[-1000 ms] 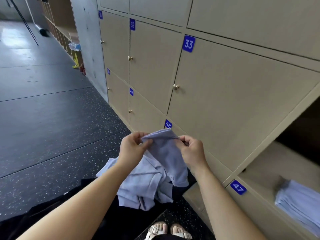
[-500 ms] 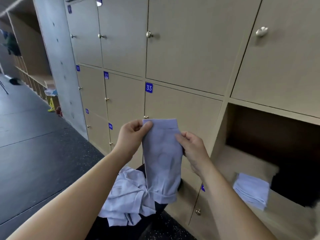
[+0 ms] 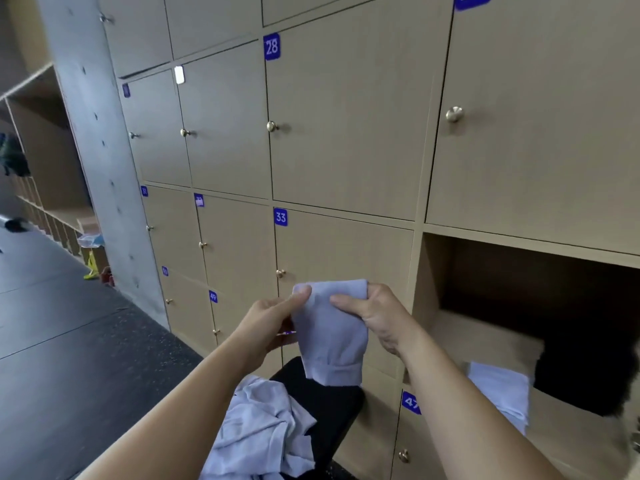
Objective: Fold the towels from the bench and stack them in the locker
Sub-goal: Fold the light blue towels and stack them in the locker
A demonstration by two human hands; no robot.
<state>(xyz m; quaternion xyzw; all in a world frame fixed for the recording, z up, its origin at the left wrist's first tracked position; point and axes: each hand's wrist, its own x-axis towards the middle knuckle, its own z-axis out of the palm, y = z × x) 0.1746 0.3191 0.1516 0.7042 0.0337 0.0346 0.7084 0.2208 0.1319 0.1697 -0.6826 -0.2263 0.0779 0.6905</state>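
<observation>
Hands first, in your head view: your left hand [image 3: 273,323] and right hand [image 3: 381,320] are raised in front of locker door 33 [image 3: 346,244], and both pinch the top edge of one pale lilac towel [image 3: 332,337]. Your left thumb lies on its upper left corner. Your right thumb presses on the front just beside it, and the fingers [image 3: 379,292] of that hand are wrapped round the upper right corner. The towel hangs straight down as a narrow folded strip, hemmed end lowest, just above the black desk [image 3: 325,393]. On the desk's near end lies a crumpled heap of towels [image 3: 263,424] of the same colour, apart from the one you hold. To your right is the open locker [image 3: 429,271]. Folded towels [image 3: 498,393] lie on its floor near the front edge, just above and to the right of label 47 [image 3: 410,402]. Dark speckled floor [image 3: 69,358] runs off on your left past a concrete pillar [image 3: 90,133].
</observation>
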